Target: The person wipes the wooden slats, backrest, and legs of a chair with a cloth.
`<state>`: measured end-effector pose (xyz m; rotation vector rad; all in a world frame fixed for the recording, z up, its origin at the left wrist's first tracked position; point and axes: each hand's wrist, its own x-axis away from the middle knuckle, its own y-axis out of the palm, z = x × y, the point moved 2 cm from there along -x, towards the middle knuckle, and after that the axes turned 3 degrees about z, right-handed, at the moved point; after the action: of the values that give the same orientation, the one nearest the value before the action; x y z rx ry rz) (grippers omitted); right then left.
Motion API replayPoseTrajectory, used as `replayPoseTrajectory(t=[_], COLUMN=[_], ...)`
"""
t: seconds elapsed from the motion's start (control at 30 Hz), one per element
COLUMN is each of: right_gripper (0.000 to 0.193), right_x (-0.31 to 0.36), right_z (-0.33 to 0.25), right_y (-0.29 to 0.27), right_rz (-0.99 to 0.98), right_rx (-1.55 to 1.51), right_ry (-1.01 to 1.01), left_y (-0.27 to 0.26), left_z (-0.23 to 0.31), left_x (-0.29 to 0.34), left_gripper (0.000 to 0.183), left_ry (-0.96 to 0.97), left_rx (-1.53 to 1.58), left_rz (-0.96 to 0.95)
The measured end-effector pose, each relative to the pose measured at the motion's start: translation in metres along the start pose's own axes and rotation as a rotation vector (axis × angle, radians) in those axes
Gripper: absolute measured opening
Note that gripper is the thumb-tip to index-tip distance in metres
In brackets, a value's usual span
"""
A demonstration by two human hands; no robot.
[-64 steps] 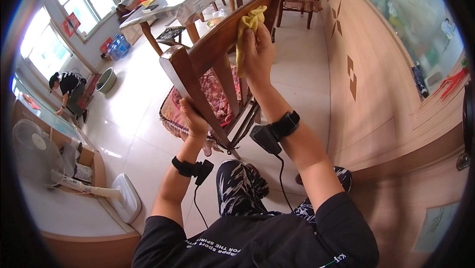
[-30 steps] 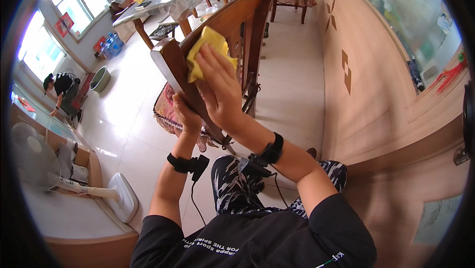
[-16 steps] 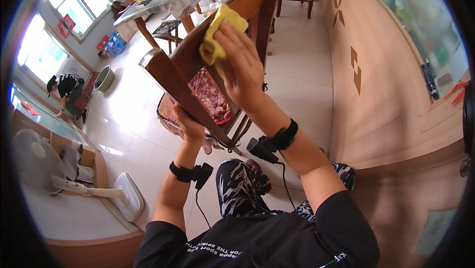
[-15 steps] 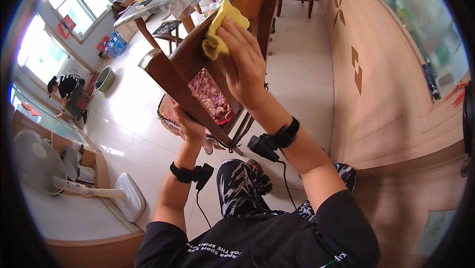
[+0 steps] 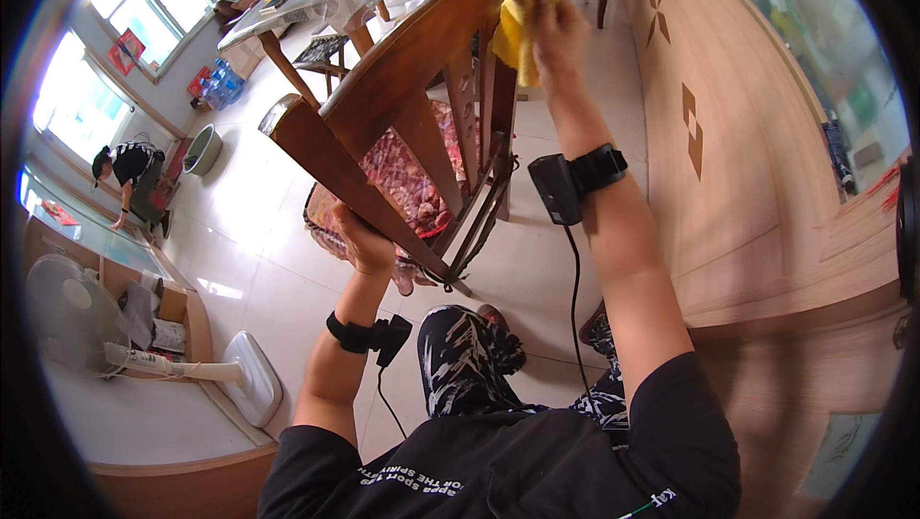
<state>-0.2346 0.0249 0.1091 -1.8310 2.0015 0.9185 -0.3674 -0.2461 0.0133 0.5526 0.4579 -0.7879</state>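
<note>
The chair (image 5: 402,59) stands with its back towards me, probably because that puts the whole top rail within my reach, and its cushion (image 5: 398,169) shows beyond the slats. My left hand (image 5: 364,243) rests low against the left post (image 5: 326,157), thumb side up, well below the rail; I judge it is there to brace the chair against any push from the other side. Its fingers are partly hidden by the wood, so I cannot tell whether they close round the post or only lean on it. My right hand (image 5: 559,35) is stretched out to the far end of the rail, fingers bunched and pinching the yellow cloth (image 5: 516,35). The hand is blurred there, so the exact finger placing is unclear. Gathering the cloth like that likely gives me a thick wad to press with. The cloth lies on the left side of my fingers, between them and the top of the right post (image 5: 501,102), its loose part hanging down beside the wood; whether it presses on the post I cannot tell. The chair itself spans the space between my two hands.
</note>
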Motion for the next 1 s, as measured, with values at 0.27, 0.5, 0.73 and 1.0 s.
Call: replayPoseTrajectory(t=[0.27,0.5,0.73,1.0], right_gripper=[0.017,0.024,0.03,0.018], right_x=[-0.019,0.015,0.114,0.156], right_z=[-0.041,0.049,0.185,0.229], right_y=[-0.013,0.018,-0.006,-0.032], right_rz=[0.348,0.108,-0.111,-0.387], right_rx=[0.047,0.208,0.565,0.681], right_ry=[-0.455,-0.299,0.047,0.319], left_y=[0.005,0.018,0.023,0.022], left_z=[-0.006,-0.008,-0.005,-0.007], left_x=[-0.002,-0.009,-0.015,-0.008], left_gripper=[0.054,0.048,0.053,0.051], left_ry=[0.068,0.101,0.108,0.114], left_rx=[0.075,-0.008,-0.13,-0.064], left_rz=[-0.052,0.033,-0.115,-0.064])
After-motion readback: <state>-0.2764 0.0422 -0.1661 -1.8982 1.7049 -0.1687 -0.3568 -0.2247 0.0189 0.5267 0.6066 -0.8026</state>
